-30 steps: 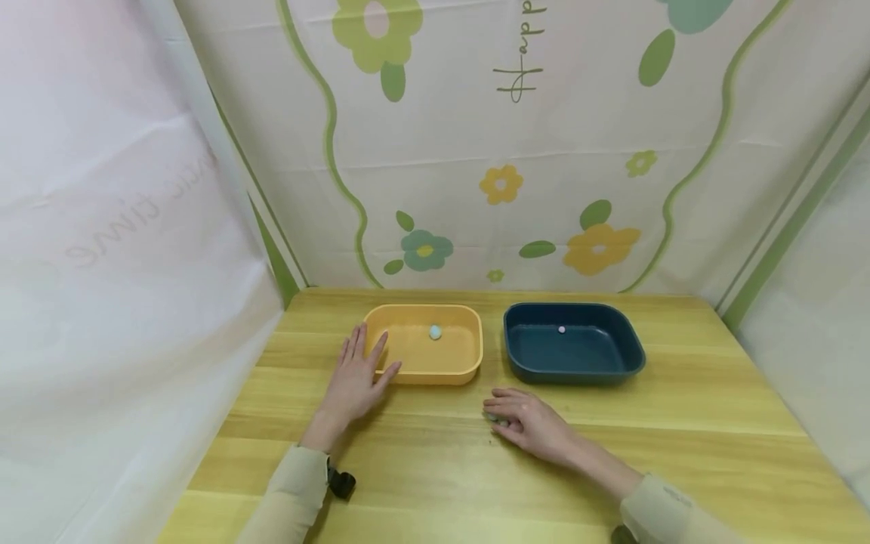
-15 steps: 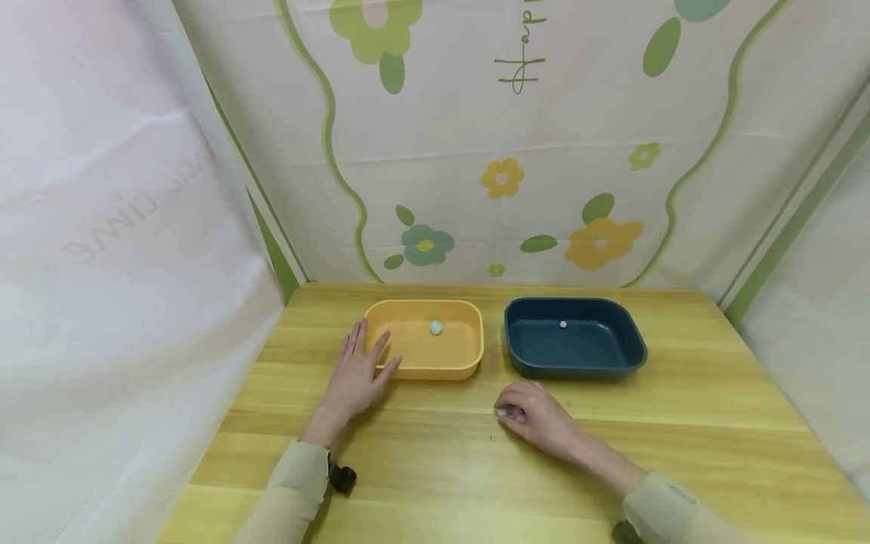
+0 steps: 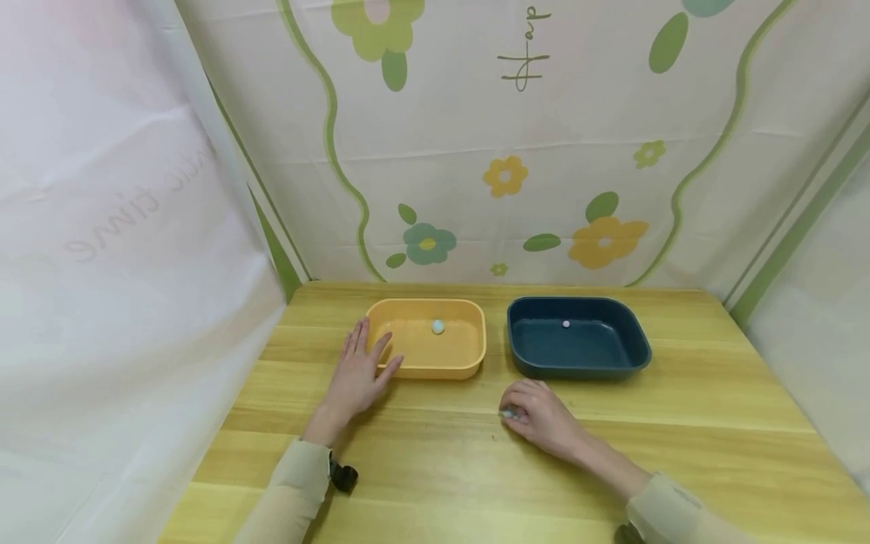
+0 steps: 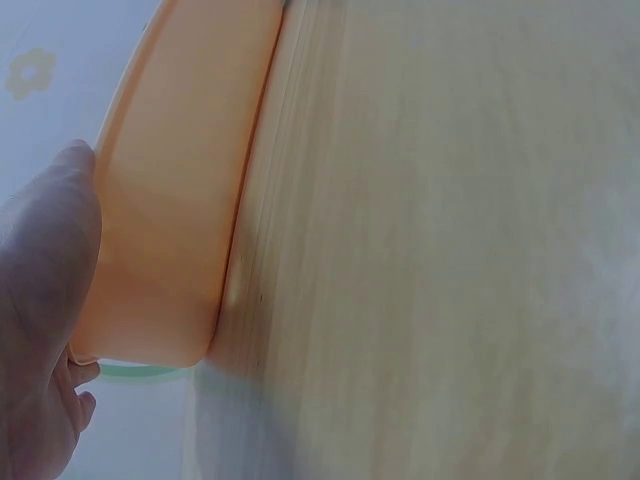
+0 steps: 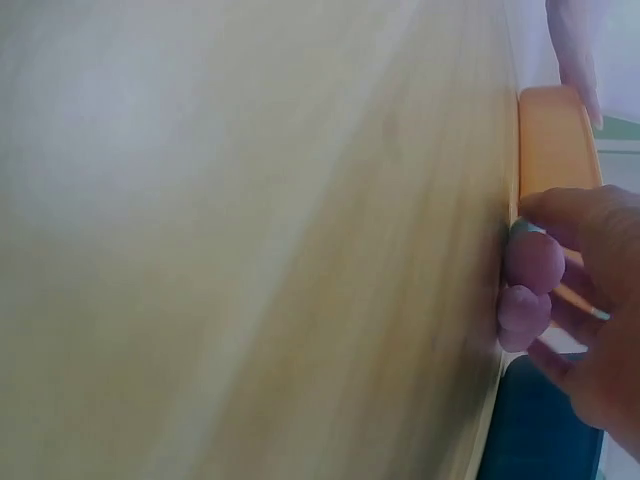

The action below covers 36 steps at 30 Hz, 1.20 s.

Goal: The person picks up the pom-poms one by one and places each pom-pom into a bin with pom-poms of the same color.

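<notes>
Yellow tray (image 3: 435,373), blue tray (image 3: 584,372): one ball (image 3: 438,326) placed each — pink balls (image 5: 535,262), gripped by right hand (image 3: 541,418), unplaced; left hand (image 3: 355,381) spread.

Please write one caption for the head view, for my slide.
Left hand on yellow tray, right hand holding a small pale piece near navy tray; each tray holds one ball.

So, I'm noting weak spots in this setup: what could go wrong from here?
One of the small balls bunched in the right hand might slip out and roll across the table, since they look smooth and round. The left hand lies over the edge of the yellow tray; pressing or pulling there could tilt or shift it, perhaps setting the light blue ball inside rolling.
</notes>
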Available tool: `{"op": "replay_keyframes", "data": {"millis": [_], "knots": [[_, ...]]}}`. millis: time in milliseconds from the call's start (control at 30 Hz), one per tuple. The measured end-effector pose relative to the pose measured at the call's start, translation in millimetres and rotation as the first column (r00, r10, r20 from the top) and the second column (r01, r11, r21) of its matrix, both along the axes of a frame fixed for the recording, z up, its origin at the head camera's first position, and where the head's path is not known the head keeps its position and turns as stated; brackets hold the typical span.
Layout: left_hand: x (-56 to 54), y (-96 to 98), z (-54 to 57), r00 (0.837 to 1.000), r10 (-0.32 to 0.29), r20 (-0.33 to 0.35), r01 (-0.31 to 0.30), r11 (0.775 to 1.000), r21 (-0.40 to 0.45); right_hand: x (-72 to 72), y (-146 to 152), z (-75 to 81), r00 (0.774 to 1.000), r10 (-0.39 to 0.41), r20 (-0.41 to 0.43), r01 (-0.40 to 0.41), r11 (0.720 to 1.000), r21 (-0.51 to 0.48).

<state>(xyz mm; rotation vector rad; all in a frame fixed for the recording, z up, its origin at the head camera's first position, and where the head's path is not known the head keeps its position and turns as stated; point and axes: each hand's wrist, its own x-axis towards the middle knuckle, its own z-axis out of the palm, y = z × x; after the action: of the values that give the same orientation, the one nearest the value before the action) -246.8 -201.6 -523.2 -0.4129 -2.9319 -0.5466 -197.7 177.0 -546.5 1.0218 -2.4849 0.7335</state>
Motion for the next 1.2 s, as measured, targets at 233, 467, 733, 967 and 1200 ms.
{"op": "replay_keyframes", "data": {"millis": [233, 467, 733, 967, 1200], "knots": [[-1.9, -1.2, -1.9, 1.000, -0.002, 0.011, 0.002, 1.000, -0.006, 2.2, -0.3, 1.5, 0.997, -0.068, 0.028, 0.067, 0.997, 0.043], [-2.0, -1.4, -1.3, 1.000, -0.004, 0.001, 0.004, 1.000, -0.006, -4.9, -3.0, 3.0, 0.995, 0.042, -0.089, -0.050, 0.995, -0.090], [-2.2, -1.7, -1.3, 1.000, -0.003, 0.003, 0.003, 1.000, -0.007, -10.4, -11.6, 12.0, 0.978, 0.078, -0.192, -0.123, 0.964, -0.237], [-2.6, -2.4, -2.6, 1.000, 0.000, 0.014, 0.000, 1.000, 0.001, -17.0, -20.2, 15.4, 0.976, 0.035, -0.216, -0.104, 0.944, -0.314], [-2.8, -2.8, -3.5, 1.000, -0.002, 0.028, 0.002, 1.000, -0.001, -22.8, -28.7, 17.0, 0.984, 0.007, -0.178, -0.076, 0.921, -0.383]]}}
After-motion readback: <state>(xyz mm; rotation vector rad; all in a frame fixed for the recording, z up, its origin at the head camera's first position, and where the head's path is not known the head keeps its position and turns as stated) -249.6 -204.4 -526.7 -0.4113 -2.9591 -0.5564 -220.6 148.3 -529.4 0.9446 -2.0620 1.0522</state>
